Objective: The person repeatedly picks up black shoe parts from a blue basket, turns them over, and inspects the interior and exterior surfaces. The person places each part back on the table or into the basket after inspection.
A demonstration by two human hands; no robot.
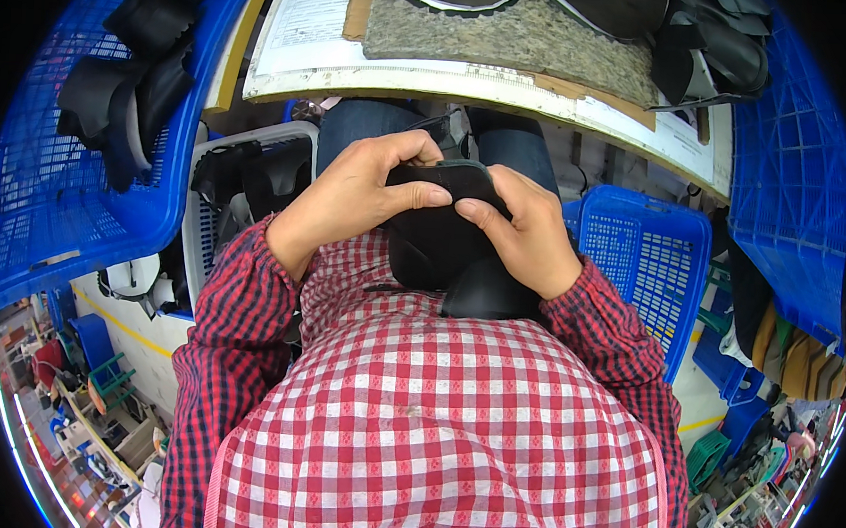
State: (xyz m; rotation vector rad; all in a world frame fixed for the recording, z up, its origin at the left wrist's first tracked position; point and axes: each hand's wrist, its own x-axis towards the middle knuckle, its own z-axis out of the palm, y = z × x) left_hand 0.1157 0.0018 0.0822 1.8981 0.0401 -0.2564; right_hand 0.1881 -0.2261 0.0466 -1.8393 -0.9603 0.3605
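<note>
Above my lap, both hands grip a black leather shoe upper [439, 232] by its top edge. My left hand [379, 182] has its thumb pressed flat on the near face, with the fingers curled behind the edge. My right hand [524, 226] pinches the same piece a little to the right, thumb tip close to the other thumb. The lower part of the upper rests against my checked apron [436, 406]. A smooth, shiny black curved part [493, 291] shows at its lower right. The fingertips behind the piece are hidden.
A worktable [421, 83] ahead carries a grey stone slab [498, 50] and black leather pieces [711, 50]. Blue plastic baskets stand on the left [151, 224] and right [647, 212]. A grey basket [195, 245] with black pieces sits beside my left arm.
</note>
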